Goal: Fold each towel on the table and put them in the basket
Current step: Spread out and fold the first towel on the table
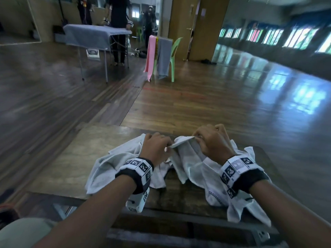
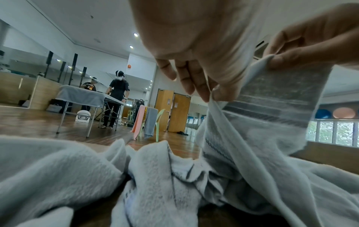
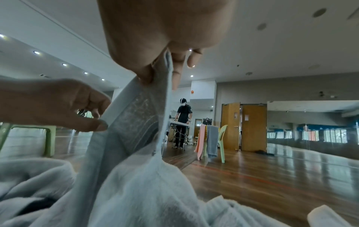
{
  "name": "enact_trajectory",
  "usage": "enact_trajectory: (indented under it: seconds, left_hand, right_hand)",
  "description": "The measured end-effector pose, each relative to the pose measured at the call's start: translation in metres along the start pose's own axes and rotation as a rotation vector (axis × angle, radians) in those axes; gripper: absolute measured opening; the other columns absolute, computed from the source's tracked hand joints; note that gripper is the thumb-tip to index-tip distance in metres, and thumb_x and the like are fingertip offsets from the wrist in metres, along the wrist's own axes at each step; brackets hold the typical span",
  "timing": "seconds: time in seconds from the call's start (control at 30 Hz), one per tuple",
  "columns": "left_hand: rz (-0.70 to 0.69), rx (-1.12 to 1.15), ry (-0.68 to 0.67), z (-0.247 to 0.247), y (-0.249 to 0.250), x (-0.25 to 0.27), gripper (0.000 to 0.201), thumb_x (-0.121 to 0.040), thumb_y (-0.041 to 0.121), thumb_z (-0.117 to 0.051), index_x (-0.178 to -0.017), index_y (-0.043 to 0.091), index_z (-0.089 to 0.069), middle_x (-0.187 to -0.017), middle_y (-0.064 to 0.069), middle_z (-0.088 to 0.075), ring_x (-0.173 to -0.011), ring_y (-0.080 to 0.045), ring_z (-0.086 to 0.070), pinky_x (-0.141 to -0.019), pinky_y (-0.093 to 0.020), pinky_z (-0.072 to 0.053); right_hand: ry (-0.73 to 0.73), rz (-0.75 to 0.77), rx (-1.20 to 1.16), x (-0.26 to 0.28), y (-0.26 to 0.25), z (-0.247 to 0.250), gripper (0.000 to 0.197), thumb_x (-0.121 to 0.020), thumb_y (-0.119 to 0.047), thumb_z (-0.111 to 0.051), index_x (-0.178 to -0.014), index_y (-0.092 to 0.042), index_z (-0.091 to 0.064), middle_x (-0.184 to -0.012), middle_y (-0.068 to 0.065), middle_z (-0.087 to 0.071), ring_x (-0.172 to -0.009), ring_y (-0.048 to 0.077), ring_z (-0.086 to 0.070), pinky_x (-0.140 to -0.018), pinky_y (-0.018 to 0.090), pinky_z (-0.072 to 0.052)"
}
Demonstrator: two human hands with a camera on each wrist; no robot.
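A crumpled white towel lies spread across the brown wooden table. My left hand pinches one end of its lifted hem, and my right hand pinches the same hem a short way to the right. The hem with its woven grey band is stretched taut between the two hands, raised above the heap. In the right wrist view the towel hangs from my right hand's thumb and fingers, while the left hand pinches its edge. No basket is in view.
More white cloth bunches at the table's left and drapes over the near right edge. Beyond the table is wooden floor, a green plastic chair hung with pink and grey towels, and a covered folding table with people standing beside it.
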State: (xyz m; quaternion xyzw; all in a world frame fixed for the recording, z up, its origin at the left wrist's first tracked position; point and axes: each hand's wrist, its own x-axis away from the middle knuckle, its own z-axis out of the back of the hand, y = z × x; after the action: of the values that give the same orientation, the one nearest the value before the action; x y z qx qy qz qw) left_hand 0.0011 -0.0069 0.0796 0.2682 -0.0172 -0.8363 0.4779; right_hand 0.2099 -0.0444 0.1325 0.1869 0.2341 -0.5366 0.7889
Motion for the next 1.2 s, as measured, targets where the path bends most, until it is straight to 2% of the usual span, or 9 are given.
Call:
enact_trajectory:
  seconds: [0.2,0.47,0.57,0.67,0.77,0.87,0.97,1.07,1.2]
  left_hand:
    - [0.092,0.067,0.026,0.019,-0.007,0.006,0.01,-0.081,0.022,-0.056,-0.079,0.028,-0.048,-0.08,0.009,-0.06,-0.085,-0.018,-0.057,-0.082,-0.03,-0.024]
    - [0.095,-0.181,-0.132,0.024,-0.027,0.029,0.015,-0.088,0.028,-0.046,-0.088,0.022,-0.06,-0.096,0.006,-0.059,-0.102,-0.017,-0.05,-0.085,-0.034,-0.025]
    - [0.114,-0.168,-0.155,0.023,-0.032,0.04,0.018,-0.093,0.029,-0.042,-0.085,0.028,-0.059,-0.089,0.007,-0.06,-0.099,-0.017,-0.053,-0.082,-0.034,-0.02]
    - [0.13,-0.06,-0.101,0.028,-0.038,0.045,0.022,-0.092,0.031,-0.047,-0.081,0.028,-0.066,-0.073,0.007,-0.061,-0.087,-0.016,-0.06,-0.078,-0.032,-0.024]
    - [0.164,0.251,-0.036,0.033,-0.05,0.047,0.023,-0.082,0.046,-0.055,-0.077,0.033,-0.073,-0.068,0.004,-0.068,-0.071,-0.015,-0.062,-0.071,-0.031,-0.043]
    - [0.095,0.481,0.087,0.039,-0.055,0.048,0.028,-0.082,0.056,-0.05,-0.082,0.037,-0.071,-0.065,0.003,-0.068,-0.058,-0.014,-0.06,-0.057,-0.03,-0.044]
    - [0.093,0.503,0.198,0.048,-0.056,0.048,0.041,-0.084,0.056,-0.045,-0.097,0.028,-0.073,-0.076,0.014,-0.07,-0.069,0.001,-0.062,-0.064,-0.021,-0.046]
    - [0.124,0.46,0.227,0.056,-0.061,0.044,0.041,-0.084,0.055,-0.043,-0.096,0.029,-0.073,-0.069,0.003,-0.07,-0.067,-0.012,-0.064,-0.064,-0.025,-0.048]
    - [0.084,0.38,0.233,0.081,-0.062,0.024,0.046,-0.079,0.051,-0.044,-0.089,0.017,-0.074,-0.065,-0.001,-0.068,-0.058,-0.015,-0.058,-0.053,-0.014,-0.037]
  right_hand:
    - [0.025,-0.091,0.033,-0.006,0.017,0.055,0.014,-0.081,-0.03,-0.049,-0.083,-0.025,-0.062,-0.082,-0.009,-0.067,-0.083,0.019,-0.061,-0.077,0.033,-0.021]
    - [0.024,-0.21,-0.002,0.004,0.043,0.079,0.02,-0.081,-0.031,-0.044,-0.085,-0.024,-0.062,-0.084,-0.007,-0.069,-0.089,0.019,-0.061,-0.078,0.031,-0.019]
    - [-0.061,-0.24,0.023,0.017,0.051,0.071,0.012,-0.086,-0.035,-0.049,-0.086,-0.028,-0.059,-0.079,-0.008,-0.069,-0.081,0.017,-0.065,-0.086,0.037,-0.03]
    - [-0.134,-0.291,-0.003,0.033,0.059,0.06,0.004,-0.086,-0.03,-0.06,-0.084,-0.027,-0.06,-0.073,-0.009,-0.067,-0.075,0.017,-0.066,-0.087,0.044,-0.043]
    - [-0.223,-0.333,-0.041,0.044,0.063,0.05,0.006,-0.085,-0.024,-0.062,-0.091,-0.023,-0.062,-0.085,-0.004,-0.069,-0.086,0.019,-0.064,-0.091,0.038,-0.034]
    - [-0.368,-0.329,-0.025,0.055,0.062,0.038,0.013,-0.085,-0.019,-0.062,-0.098,-0.02,-0.061,-0.096,-0.002,-0.068,-0.094,0.021,-0.061,-0.089,0.034,-0.029]
    - [-0.423,-0.352,-0.016,0.068,0.061,0.025,0.007,-0.085,-0.027,-0.057,-0.091,-0.028,-0.059,-0.086,-0.002,-0.069,-0.086,0.024,-0.062,-0.089,0.034,-0.037]
    - [-0.418,-0.343,-0.063,0.075,0.057,0.026,0.006,-0.087,-0.025,-0.059,-0.084,-0.021,-0.063,-0.072,-0.007,-0.063,-0.07,0.016,-0.057,-0.091,0.039,-0.039]
    - [-0.361,-0.346,-0.086,0.056,0.06,0.044,0.005,-0.084,-0.02,-0.064,-0.085,-0.019,-0.069,-0.075,-0.005,-0.068,-0.076,0.016,-0.064,-0.088,0.036,-0.042]
